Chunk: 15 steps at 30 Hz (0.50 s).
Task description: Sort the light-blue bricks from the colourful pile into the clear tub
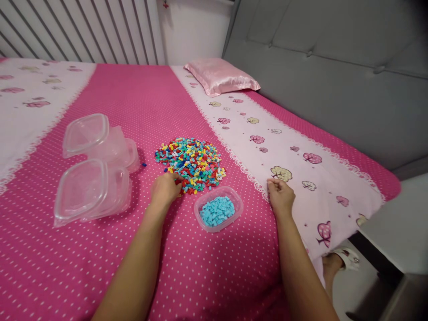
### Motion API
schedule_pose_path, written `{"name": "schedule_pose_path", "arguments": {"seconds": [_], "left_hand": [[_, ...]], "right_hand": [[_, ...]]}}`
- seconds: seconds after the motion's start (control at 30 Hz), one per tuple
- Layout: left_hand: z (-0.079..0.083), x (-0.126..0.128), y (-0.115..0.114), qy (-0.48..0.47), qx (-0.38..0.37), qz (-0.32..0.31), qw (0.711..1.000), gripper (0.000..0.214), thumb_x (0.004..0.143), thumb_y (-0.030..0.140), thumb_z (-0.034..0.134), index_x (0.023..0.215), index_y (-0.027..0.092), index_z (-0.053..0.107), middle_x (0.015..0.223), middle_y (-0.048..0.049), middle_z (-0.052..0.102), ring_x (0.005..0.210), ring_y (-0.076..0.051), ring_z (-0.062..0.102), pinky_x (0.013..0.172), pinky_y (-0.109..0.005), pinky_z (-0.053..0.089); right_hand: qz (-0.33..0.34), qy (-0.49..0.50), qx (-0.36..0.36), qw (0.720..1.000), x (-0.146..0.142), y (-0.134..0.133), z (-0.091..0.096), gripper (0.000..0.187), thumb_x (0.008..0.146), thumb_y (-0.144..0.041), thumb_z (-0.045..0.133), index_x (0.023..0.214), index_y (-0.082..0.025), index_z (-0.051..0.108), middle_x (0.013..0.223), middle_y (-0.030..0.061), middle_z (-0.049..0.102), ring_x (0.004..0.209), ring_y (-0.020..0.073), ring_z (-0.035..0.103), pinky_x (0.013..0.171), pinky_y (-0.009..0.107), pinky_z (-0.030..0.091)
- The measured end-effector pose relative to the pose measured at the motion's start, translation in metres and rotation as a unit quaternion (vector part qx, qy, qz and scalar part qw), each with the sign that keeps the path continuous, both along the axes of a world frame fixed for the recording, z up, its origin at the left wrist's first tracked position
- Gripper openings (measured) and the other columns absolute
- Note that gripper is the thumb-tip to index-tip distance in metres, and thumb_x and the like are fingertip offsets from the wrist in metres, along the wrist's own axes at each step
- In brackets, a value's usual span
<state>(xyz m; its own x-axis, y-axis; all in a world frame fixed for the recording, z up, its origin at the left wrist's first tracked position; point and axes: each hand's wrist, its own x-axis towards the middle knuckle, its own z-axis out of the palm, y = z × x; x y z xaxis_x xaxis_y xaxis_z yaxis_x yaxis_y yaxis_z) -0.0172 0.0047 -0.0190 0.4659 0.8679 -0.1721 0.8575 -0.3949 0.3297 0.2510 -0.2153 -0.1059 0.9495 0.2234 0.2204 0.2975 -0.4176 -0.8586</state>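
A heap of small toy building bricks (192,160) in many colours lies on the pink bedspread (214,272). At its near left edge is my left hand (166,188), with fingers curled down against the bricks and the fingertips partly hidden. A clear plastic container (238,208) in front of the heap holds many light blue bricks (217,211). My right hand (281,196) rests apart from the heap, to the right of the container, over the bedspread's white band. Its fingers are closed in a pinch, and whatever they may hold is too small to make out.
Several clear plastic containers lie on the left, among them a near one (82,189) and a far one (87,133). One dark blue brick (144,164) sits alone beside them. A pink pillow (222,76) is at the back, by the grey padded headboard (327,76).
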Motion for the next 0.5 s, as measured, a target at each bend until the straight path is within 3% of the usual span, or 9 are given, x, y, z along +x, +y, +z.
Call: {"name": "schedule_pose_path", "arguments": {"seconds": [0.17, 0.33, 0.43, 0.5], "left_hand": [[-0.0024, -0.0027, 0.0026, -0.038, -0.010, 0.011, 0.999, 0.019, 0.075, 0.026, 0.056, 0.086, 0.022, 0.070, 0.065, -0.0024, 0.069, 0.070, -0.020, 0.064, 0.056, -0.025, 0.037], [-0.0013, -0.0063, 0.0083, -0.087, -0.008, 0.035, 0.996, 0.016, 0.074, 0.029, 0.057, 0.084, 0.020, 0.067, 0.063, -0.0015, 0.064, 0.064, -0.019, 0.059, 0.053, -0.025, 0.033], [0.0025, -0.0065, 0.0077, -0.194, -0.030, 0.067, 0.978, 0.012, 0.071, 0.027, 0.059, 0.079, 0.018, 0.063, 0.053, 0.0027, 0.051, 0.053, -0.015, 0.049, 0.049, -0.024, 0.029], [0.0062, -0.0055, 0.0050, -0.304, -0.087, 0.089, 0.945, 0.009, 0.069, 0.024, 0.061, 0.075, 0.017, 0.059, 0.052, 0.0048, 0.046, 0.050, -0.011, 0.043, 0.047, -0.022, 0.029]], "right_hand": [[0.000, 0.000, -0.003, 1.000, 0.0019, -0.0007, -0.0031, 0.035, 0.070, -0.041, 0.059, 0.088, -0.015, 0.073, 0.067, 0.0039, 0.067, 0.059, 0.0165, 0.056, 0.063, 0.029, 0.045], [0.001, -0.003, -0.002, 1.000, 0.0008, -0.0006, -0.0010, 0.035, 0.069, -0.041, 0.060, 0.088, -0.015, 0.073, 0.065, 0.0034, 0.066, 0.059, 0.0169, 0.056, 0.064, 0.030, 0.046], [-0.001, -0.001, -0.009, 1.000, -0.0012, -0.0005, 0.0023, 0.033, 0.069, -0.040, 0.060, 0.087, -0.015, 0.073, 0.067, 0.0038, 0.067, 0.061, 0.0171, 0.057, 0.066, 0.030, 0.046], [-0.002, 0.000, -0.012, 1.000, -0.0020, -0.0007, 0.0036, 0.033, 0.069, -0.040, 0.060, 0.087, -0.016, 0.073, 0.068, 0.0039, 0.067, 0.061, 0.0171, 0.057, 0.067, 0.030, 0.045]]}}
